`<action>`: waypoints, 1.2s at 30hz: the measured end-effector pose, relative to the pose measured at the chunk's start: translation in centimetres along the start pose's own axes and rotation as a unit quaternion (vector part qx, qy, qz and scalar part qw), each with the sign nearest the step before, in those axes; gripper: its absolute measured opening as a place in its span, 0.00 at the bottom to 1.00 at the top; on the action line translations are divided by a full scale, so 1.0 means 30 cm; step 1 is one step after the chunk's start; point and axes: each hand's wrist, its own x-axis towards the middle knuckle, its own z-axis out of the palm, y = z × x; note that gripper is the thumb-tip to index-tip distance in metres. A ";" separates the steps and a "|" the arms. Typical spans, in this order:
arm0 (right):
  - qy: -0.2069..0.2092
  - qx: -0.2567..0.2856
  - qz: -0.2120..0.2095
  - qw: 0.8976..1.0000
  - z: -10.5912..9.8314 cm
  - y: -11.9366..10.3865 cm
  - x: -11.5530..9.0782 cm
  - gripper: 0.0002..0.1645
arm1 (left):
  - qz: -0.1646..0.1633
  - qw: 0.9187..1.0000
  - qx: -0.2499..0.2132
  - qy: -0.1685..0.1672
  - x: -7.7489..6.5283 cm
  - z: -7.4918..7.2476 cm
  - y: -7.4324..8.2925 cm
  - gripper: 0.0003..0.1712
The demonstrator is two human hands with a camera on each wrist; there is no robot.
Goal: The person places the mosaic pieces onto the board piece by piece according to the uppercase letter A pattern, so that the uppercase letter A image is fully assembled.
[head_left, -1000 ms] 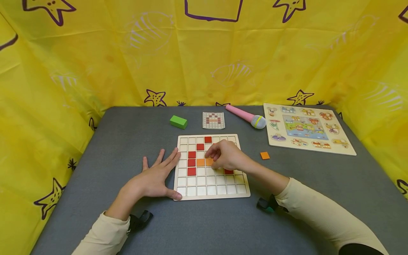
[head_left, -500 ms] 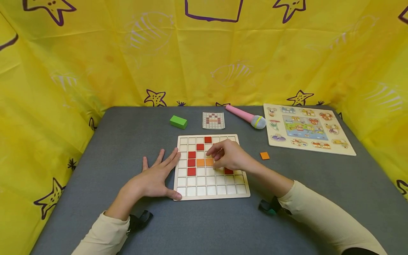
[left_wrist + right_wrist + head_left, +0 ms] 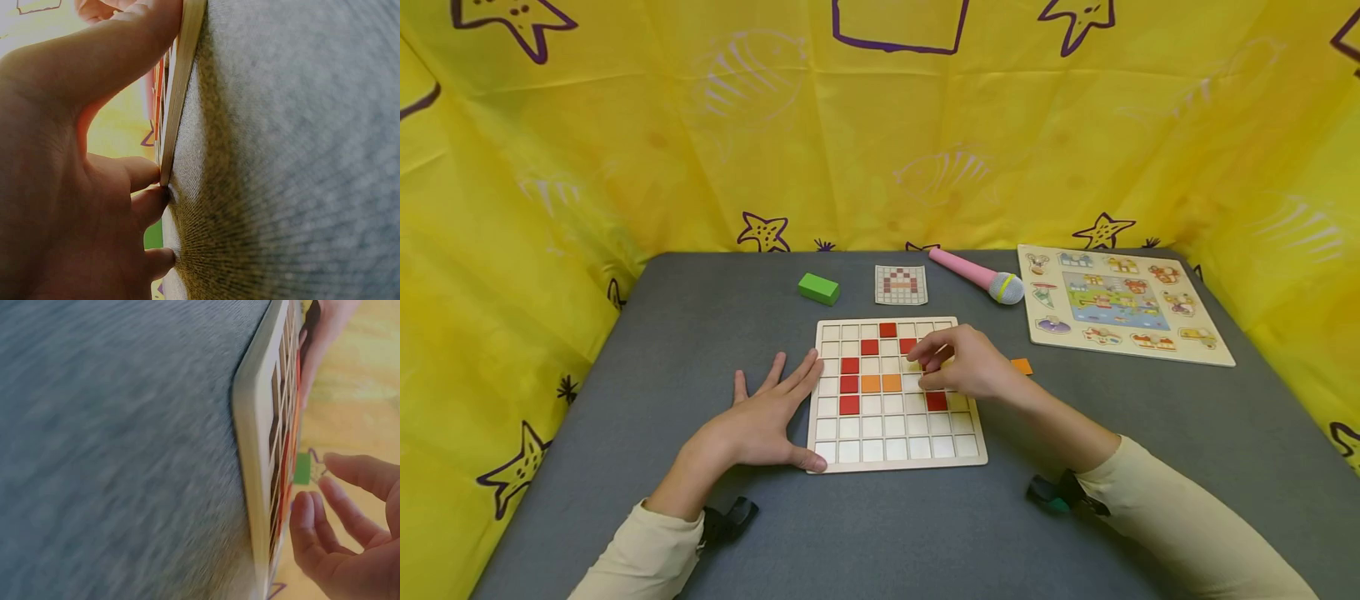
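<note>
A wooden grid board (image 3: 895, 427) lies flat on the grey table, bearing several red tiles (image 3: 849, 405) and two orange tiles (image 3: 891, 383) side by side in one row. My left hand (image 3: 765, 425) spreads its fingers along the board's left side, thumb touching the near corner; the left wrist view shows fingertips against the board's edge (image 3: 178, 94). Over the board's right part hovers my right hand (image 3: 966, 362), covering some cells. In the right wrist view its fingers bend loosely, apart from the thumb, with nothing between them. A loose orange tile (image 3: 1022, 366) is partly hidden behind that hand.
Behind the board lie a small pattern card (image 3: 901, 285), a green block (image 3: 818, 288) and a pink toy microphone (image 3: 973, 275). A wooden picture puzzle (image 3: 1120, 304) rests at the back right. Yellow cloth (image 3: 865, 150) surrounds the table's back and sides.
My right hand has shifted right, off the second orange tile, which now shows fully in its cell. The left hand stays in place at the board's edge.
</note>
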 end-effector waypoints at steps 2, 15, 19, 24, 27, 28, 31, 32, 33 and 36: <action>0.008 -0.004 0.002 1.000 -0.012 0.010 -0.009 0.16 | 0.000 1.000 0.001 0.001 0.000 0.000 -0.001 0.80; 0.044 -0.031 0.034 0.998 -0.107 0.097 -0.071 0.16 | 0.000 1.000 0.001 -0.002 0.000 -0.003 0.003 0.80; 0.046 -0.030 0.039 0.998 -0.132 0.121 -0.088 0.16 | -0.001 1.000 0.002 -0.002 -0.001 -0.003 0.002 0.80; 0.061 -0.043 0.048 0.996 -0.165 0.148 -0.115 0.16 | -0.005 1.000 0.001 -0.005 0.000 -0.001 0.002 0.80; 0.075 -0.052 0.047 0.995 -0.187 0.164 -0.131 0.16 | -0.006 1.000 -0.002 -0.007 0.003 0.000 0.002 0.80; 0.080 -0.055 0.045 0.994 -0.195 0.170 -0.135 0.17 | -0.007 1.000 -0.002 -0.007 0.003 0.000 0.002 0.80; 0.085 -0.060 0.042 0.994 -0.215 0.186 -0.146 0.18 | -0.006 1.000 -0.005 -0.008 0.002 -0.002 0.002 0.80; 0.084 -0.061 0.041 0.994 -0.222 0.190 -0.150 0.19 | -0.006 1.000 -0.004 -0.009 0.002 -0.002 0.003 0.80; 0.083 -0.060 0.042 0.994 -0.227 0.195 -0.153 0.19 | -0.007 1.000 -0.003 -0.009 0.001 -0.002 0.003 0.80; 0.081 -0.059 0.050 0.994 -0.243 0.206 -0.162 0.19 | -0.007 1.000 -0.003 -0.008 0.000 -0.002 0.002 0.80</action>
